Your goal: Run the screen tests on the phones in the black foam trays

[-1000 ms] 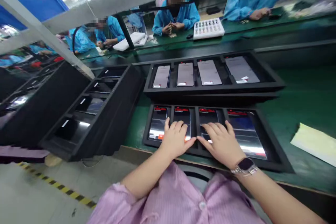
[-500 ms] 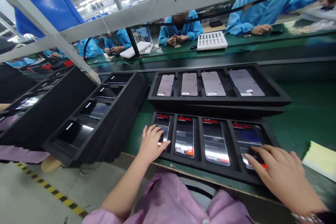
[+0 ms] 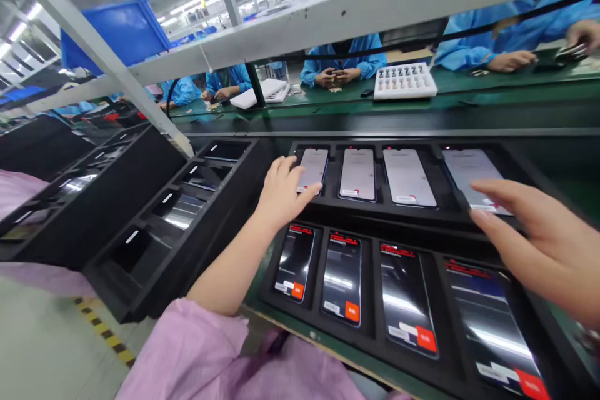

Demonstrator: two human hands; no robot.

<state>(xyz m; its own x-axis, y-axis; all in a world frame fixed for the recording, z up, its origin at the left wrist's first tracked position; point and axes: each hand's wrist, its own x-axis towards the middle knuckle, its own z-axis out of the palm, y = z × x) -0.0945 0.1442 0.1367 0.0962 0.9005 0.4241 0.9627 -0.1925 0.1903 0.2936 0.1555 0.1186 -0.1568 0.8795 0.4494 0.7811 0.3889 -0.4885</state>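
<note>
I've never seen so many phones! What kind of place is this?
It's probably a phone factory. Rows of smartphones sit in black trays, and workers in blue smocks sit along a green workbench.

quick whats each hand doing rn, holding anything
Left hand: open, holding nothing, fingers over the leftmost phone of the far row.
Right hand: open, holding nothing, fingers over the rightmost phone of the far row.
</note>
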